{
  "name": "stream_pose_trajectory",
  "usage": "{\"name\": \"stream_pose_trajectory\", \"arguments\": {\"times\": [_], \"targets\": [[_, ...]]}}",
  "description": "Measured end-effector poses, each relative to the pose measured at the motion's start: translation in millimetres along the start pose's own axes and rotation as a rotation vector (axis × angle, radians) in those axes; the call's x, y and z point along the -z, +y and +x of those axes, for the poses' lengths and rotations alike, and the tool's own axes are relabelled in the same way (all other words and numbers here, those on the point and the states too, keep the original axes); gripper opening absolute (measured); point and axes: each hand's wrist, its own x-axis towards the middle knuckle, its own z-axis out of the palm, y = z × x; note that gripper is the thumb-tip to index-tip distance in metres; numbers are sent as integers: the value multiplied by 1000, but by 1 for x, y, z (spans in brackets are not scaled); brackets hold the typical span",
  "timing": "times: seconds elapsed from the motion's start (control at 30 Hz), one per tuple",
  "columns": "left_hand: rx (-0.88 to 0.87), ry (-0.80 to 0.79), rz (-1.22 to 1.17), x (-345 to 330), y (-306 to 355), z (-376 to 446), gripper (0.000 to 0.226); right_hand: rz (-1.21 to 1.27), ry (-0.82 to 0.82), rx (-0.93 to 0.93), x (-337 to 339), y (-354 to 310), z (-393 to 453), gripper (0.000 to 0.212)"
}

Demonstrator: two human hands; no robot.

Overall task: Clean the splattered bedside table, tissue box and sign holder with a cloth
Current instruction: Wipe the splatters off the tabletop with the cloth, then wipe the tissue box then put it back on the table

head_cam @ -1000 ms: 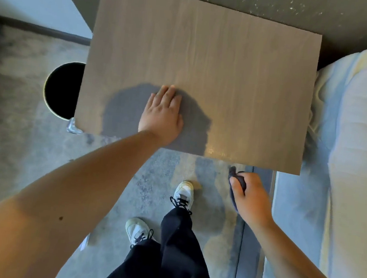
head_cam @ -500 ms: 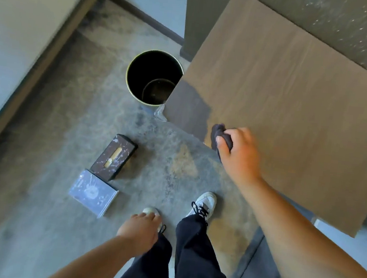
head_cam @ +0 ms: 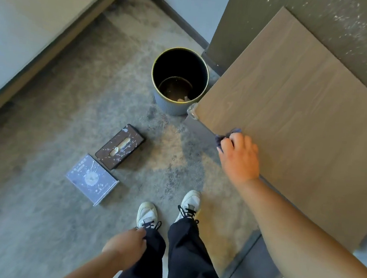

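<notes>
- Tissue box lies on the floor, long axis diagonal, down-left of the table.
- Left hand, loosely curled and empty, is nearer.
- Right hand fingers clutch the cloth at the table edge.

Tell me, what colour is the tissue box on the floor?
The tissue box is dark brown-black, flecked with white splatter; the head view shows it.

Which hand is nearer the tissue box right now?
Left. The left hand hangs by the trouser leg, below the tissue box; the right hand grips the cloth farther right.
</notes>
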Motion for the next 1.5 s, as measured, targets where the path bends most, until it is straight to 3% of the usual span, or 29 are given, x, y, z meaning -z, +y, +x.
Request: {"name": "stream_pose_trajectory", "arguments": {"times": [0.23, 0.4, 0.5, 0.7, 1.0, 1.23, 1.4, 1.5], "targets": [[86, 85, -113, 3, -33, -8, 33, 73, -180, -139, 13, 16, -60, 24], [191, 120, -297, -10, -47, -8, 33, 331, -528, -200, -10, -32, -95, 15], [247, 180, -436, -16, -52, 4, 31, 388, -726, -200, -43, -62, -84, 19], [315, 291, -673, -25, -72, 47, 30, 519, -860, -204, -105, -105, -37, 15], [403, 535, -1090, -23, -141, 180, 25, 503, -759, -27, -239, -173, 71, 13], [467, 843, -1551, 1, -190, 297, 57, 545, -658, 37, -339, -224, 140, 18], [507, 818, -1671, -4, -206, 343, 57, 680, -535, -10, -385, -249, 151, 21], [420, 846, -1728, -9, -202, 355, 53, 664, -485, 2, -403, -252, 151, 23]]}}
